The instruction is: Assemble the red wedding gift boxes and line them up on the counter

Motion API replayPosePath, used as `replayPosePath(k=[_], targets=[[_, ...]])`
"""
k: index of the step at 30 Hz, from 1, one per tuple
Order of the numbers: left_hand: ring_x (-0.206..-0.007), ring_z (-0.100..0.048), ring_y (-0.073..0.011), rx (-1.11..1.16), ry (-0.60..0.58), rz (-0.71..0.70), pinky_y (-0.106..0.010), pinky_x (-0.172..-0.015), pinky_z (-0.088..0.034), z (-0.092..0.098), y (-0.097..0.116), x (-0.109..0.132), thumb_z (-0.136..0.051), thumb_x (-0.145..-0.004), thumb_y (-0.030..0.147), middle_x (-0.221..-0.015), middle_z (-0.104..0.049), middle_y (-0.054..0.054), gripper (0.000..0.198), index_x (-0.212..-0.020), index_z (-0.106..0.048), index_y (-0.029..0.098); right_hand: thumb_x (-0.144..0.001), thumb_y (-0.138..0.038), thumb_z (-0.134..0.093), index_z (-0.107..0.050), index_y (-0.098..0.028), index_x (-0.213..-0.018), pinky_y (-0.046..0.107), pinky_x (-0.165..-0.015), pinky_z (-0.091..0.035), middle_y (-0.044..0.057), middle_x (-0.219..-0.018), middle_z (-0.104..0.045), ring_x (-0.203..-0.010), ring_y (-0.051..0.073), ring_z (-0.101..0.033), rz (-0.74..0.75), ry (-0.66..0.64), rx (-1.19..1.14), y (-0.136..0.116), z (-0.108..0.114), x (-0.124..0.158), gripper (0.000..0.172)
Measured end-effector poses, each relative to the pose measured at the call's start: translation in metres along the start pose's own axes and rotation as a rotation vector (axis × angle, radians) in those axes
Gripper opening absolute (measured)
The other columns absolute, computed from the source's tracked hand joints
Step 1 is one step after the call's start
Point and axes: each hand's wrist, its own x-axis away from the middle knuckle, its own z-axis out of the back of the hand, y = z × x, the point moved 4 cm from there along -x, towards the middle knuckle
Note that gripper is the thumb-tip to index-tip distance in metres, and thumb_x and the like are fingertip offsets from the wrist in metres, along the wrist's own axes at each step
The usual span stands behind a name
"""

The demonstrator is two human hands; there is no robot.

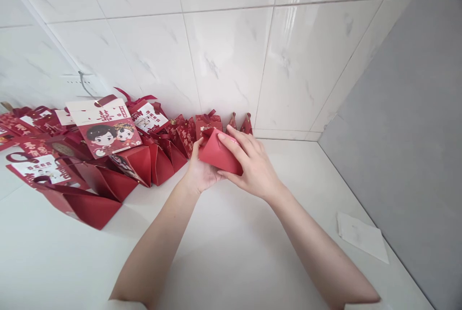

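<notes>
Head view, red box point(218, 152), sides hidden (partly)

The right hand point(254, 161) covered the right side of the red box point(215, 152), and the box in turn concealed most of the fingers of the left hand point(204, 174). Whatever the box contained was out of sight. Behind the hands, the lower parts of two narrow red packets point(246, 125) were blocked from view. The large couple-printed carton point(111, 129) overlapped the boxes behind it and hid the lower end of the grey cord point(83, 84); its smallest lettering was too tiny to read. The leftmost red packages point(7, 139) were cut by the left edge, both sleeves point(126, 304) by the bottom one. Marks on the white slip point(363, 237) were too faint to make out.
</notes>
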Motion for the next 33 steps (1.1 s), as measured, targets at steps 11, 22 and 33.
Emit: replayPosePath(k=[11, 22, 33], targets=[[-0.090, -0.064, -0.0248, -0.021, -0.164, 0.112, -0.032, -0.061, -0.052, -0.002, -0.002, -0.001, -0.030, -0.091, 0.060, -0.115, -0.064, -0.011, 0.058, -0.126, -0.054, 0.021, -0.089, -0.048, -0.055, -0.054, -0.031, -0.131, 0.042, -0.099, -0.042, 0.006, -0.155, -0.026, -0.126, 0.026, -0.048, 0.138, 0.074, 0.007, 0.011, -0.001, 0.002, 0.046], [-0.105, -0.062, -0.0323, -0.442, 0.061, -0.087, -0.044, -0.074, -0.057, 0.009, 0.025, 0.007, -0.033, -0.078, 0.079, -0.129, -0.058, -0.014, 0.080, -0.131, -0.053, 0.023, -0.096, -0.006, -0.036, -0.026, -0.036, -0.146, 0.058, -0.115, 0.009, -0.006, -0.141, -0.049, -0.129, 0.016, -0.044, 0.260, 0.085, 0.239, 0.005, -0.008, 0.006, 0.060], [-0.118, -0.058, -0.0283, -0.804, 0.020, -0.343, -0.034, -0.086, -0.058, 0.014, 0.054, 0.030, -0.073, -0.075, 0.037, -0.138, -0.054, -0.004, 0.070, -0.138, -0.042, 0.037, -0.091, -0.050, -0.049, -0.011, -0.032, -0.150, 0.052, -0.114, -0.026, 0.005, -0.156, -0.023, -0.142, 0.027, -0.024, -0.325, 0.170, -0.634, 0.030, 0.002, 0.004, 0.073]])
